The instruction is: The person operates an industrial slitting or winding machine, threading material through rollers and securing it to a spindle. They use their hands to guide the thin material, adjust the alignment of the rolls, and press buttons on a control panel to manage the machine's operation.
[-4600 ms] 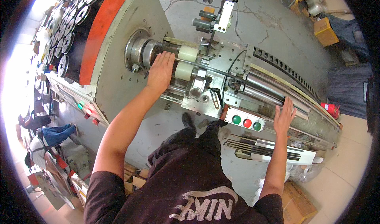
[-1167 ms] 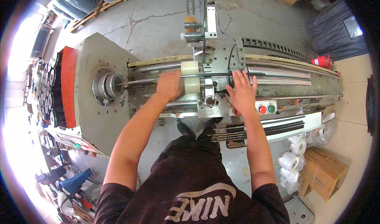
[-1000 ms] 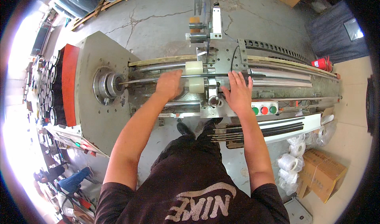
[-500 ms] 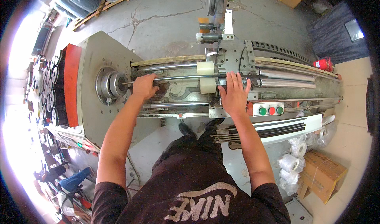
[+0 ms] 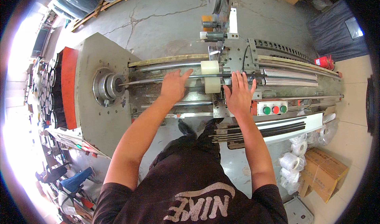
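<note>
A long thin dark rod [image 5: 146, 81] runs sideways across a machine, its left end in the round metal chuck [image 5: 114, 85]. Over the rod, left of the off-white rollers [image 5: 209, 67], lies my left hand [image 5: 174, 86], its thumb and forefinger apart. My right hand [image 5: 238, 93] rests flat over the rod on the other side of the rollers, fingers stretched and spread. The rod passes between the two rollers and ends beyond my right hand. Both palms hide what is beneath them.
A control box [image 5: 270, 107] with green and red buttons sits by my right wrist. Several dark rods [image 5: 283, 129] lie on a white sheet nearer me. A wheel [image 5: 215, 0] stands above the far side. A cardboard box [image 5: 324, 172] and plastic-wrapped rolls [image 5: 291, 162] stand at right.
My left hand has moved right along the rod, away from the chuck toward the rollers. The rollers and carriage have shifted slightly right, and my right hand with them.
</note>
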`<state>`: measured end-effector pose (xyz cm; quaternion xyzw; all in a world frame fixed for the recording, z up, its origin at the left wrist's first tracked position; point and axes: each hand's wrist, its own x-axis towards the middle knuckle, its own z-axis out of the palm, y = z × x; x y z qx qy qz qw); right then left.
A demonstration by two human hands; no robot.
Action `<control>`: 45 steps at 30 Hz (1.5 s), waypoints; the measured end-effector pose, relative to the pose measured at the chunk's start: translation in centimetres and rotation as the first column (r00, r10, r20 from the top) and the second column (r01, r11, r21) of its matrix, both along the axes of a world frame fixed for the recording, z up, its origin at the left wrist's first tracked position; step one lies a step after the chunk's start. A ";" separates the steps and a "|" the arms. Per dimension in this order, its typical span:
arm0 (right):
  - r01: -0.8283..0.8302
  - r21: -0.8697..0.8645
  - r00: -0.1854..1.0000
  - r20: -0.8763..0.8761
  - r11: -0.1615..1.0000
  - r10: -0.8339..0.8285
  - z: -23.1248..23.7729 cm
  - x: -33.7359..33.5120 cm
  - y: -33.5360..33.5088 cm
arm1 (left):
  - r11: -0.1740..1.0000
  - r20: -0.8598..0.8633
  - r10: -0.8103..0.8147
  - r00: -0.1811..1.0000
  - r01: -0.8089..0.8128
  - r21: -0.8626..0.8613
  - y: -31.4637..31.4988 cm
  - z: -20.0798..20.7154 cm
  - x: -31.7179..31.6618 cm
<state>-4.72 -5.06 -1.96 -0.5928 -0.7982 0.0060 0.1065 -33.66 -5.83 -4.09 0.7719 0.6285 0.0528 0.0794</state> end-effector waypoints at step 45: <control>-0.100 -0.018 0.995 -0.017 0.995 0.100 -1.2 1.5 1.8 | 0.909 -0.122 0.241 0.963 -0.268 -0.320 0.7 -1.4 -8.3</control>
